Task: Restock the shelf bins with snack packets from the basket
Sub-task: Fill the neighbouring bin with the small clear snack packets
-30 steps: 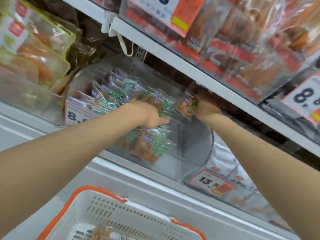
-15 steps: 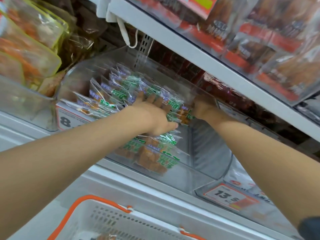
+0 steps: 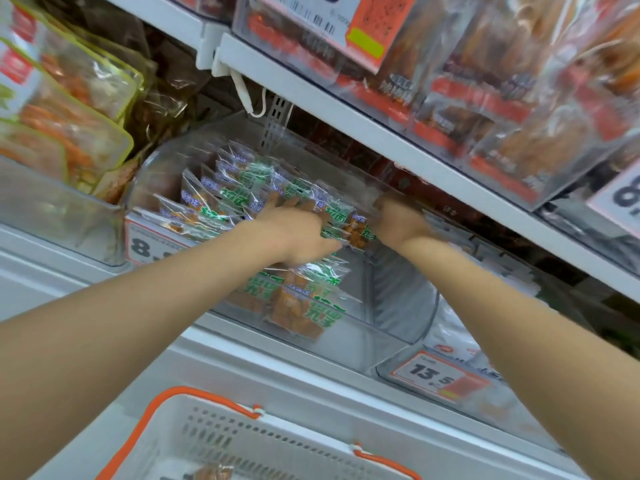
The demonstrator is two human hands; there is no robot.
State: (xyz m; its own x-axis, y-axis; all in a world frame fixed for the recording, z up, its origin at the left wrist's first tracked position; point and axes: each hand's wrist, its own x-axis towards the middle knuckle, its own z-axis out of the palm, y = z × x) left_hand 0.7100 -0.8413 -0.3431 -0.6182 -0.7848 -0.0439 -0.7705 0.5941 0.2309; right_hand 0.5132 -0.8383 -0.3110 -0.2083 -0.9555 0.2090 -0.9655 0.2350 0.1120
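In the clear bin (image 3: 398,299), snack packets (image 3: 235,199) are pressed by the left hand (image 3: 294,233), fingers straight; the right hand (image 3: 398,220) fingers are obscured; the row could be toppled by uneven pressure

This is a self-service shop aisle: white metal shelves (image 3: 398,150) carry clear plastic bins (image 3: 398,299) packed with small green-printed transparent snack packets (image 3: 239,199), with white-and-orange price labels bearing large black numbers (image 3: 437,375) on the bin fronts, and a white perforated plastic shopping basket with orange handles (image 3: 221,441) sits below.
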